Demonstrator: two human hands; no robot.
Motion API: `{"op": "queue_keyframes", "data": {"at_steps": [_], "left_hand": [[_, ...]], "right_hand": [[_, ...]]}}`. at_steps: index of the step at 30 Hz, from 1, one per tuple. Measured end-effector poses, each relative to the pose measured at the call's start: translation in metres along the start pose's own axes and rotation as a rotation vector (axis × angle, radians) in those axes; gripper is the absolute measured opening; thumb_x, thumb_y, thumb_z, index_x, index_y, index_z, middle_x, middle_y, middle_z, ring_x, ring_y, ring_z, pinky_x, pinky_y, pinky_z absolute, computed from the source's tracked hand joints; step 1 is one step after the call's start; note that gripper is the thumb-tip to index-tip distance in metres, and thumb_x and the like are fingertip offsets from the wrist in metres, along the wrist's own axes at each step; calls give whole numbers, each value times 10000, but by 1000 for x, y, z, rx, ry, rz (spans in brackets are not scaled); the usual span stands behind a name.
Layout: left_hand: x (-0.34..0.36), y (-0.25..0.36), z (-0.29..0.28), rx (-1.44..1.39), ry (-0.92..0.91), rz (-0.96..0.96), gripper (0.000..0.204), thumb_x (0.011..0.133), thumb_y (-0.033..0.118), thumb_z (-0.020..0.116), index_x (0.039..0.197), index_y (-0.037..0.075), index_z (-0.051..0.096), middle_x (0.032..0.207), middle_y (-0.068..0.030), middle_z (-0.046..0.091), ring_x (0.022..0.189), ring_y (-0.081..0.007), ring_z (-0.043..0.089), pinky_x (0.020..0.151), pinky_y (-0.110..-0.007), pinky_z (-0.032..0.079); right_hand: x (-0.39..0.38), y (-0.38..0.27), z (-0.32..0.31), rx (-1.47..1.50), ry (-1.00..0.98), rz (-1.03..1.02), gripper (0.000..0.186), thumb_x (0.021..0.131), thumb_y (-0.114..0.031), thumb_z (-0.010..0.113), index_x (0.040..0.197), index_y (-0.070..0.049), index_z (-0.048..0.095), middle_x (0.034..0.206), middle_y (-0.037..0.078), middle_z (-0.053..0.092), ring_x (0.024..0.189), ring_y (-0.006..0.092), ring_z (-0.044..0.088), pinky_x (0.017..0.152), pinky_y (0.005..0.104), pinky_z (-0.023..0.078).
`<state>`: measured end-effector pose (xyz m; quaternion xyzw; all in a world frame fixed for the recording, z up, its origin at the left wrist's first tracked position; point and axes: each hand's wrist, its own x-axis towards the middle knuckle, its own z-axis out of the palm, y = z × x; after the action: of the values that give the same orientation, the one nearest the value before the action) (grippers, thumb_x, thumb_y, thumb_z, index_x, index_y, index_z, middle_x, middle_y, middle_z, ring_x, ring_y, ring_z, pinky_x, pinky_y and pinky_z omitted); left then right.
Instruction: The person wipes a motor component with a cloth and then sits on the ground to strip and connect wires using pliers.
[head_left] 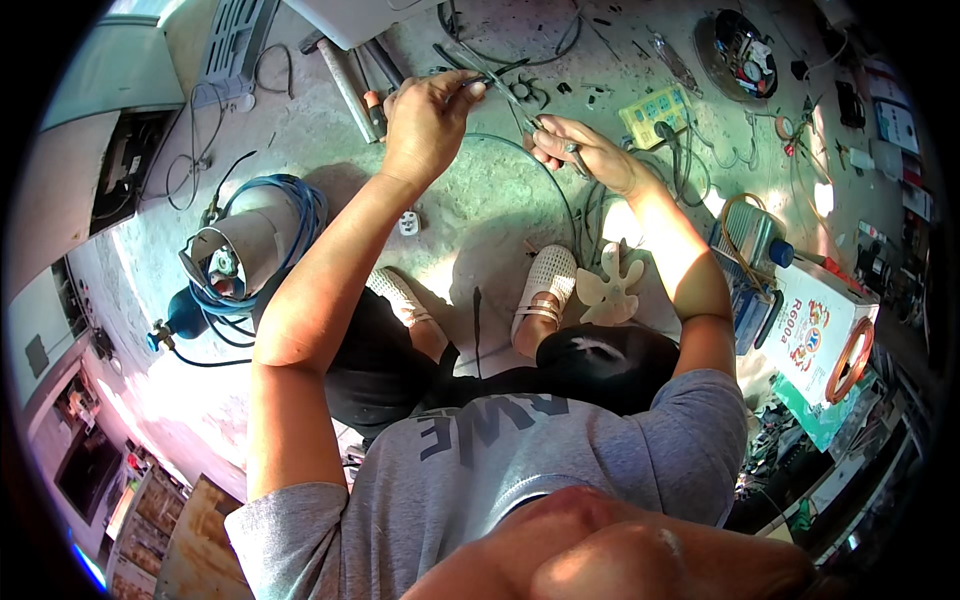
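Note:
Above the concrete floor, my left hand [430,118] is closed, thumb and fingers pinching a dark cable [513,68] whose end sticks out to the right. My right hand [590,155] is wrapped round a slim metal tool [574,153]; its exact kind is too small to make out. Thin grey strands or blades [508,97] run between the two hands, and I cannot tell which belong to the tool. A grey-blue cable [540,165] curves down from near the hands toward my right foot.
A hammer [345,90] and orange-handled tool [375,112] lie left of my hands. A bucket [250,245] with coiled blue hose [300,205] stands left. Rightward are a yellow card [655,117], a pale fan blade [611,288] and a white box [815,325]. A white plug [409,223] lies between.

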<state>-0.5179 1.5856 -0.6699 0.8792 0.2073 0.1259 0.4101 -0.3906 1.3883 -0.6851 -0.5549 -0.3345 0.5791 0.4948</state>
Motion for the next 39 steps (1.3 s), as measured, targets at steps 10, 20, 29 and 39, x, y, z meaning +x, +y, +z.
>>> {"op": "queue_keyframes", "data": {"at_steps": [10, 20, 29, 39], "left_hand": [[2, 1, 0, -139, -73, -160, 260, 922, 234, 601, 984, -7, 678, 842, -62, 705, 794, -97, 623, 750, -247, 477], [0, 3, 4, -142, -100, -157, 275, 918, 281, 599, 1066, 56, 657, 886, -76, 706, 822, -154, 658, 770, -286, 487], [-4, -1, 12, -152, -204, -173, 328, 908, 332, 611, 1124, 86, 637, 907, -47, 693, 862, -118, 632, 832, -255, 451], [-7, 10, 8, 14, -265, -123, 274, 903, 274, 617, 1048, 48, 672, 944, -93, 694, 859, -181, 646, 844, -280, 459]], "right_hand": [[6, 5, 18, 25, 184, -25, 412, 950, -409, 523, 685, -105, 441, 640, -56, 366, 583, 50, 350, 561, 218, 326], [9, 11, 23, 66, 383, -64, 312, 947, -327, 566, 774, -69, 541, 656, -38, 476, 602, 47, 466, 555, 201, 402], [16, -8, 23, -558, 753, -411, 291, 745, -119, 778, 971, -90, 597, 1041, 2, 667, 905, 101, 592, 757, 251, 410], [24, -19, 16, -259, 736, -344, 138, 815, -18, 705, 883, -25, 585, 859, 51, 681, 821, 95, 648, 741, 222, 511]]}}
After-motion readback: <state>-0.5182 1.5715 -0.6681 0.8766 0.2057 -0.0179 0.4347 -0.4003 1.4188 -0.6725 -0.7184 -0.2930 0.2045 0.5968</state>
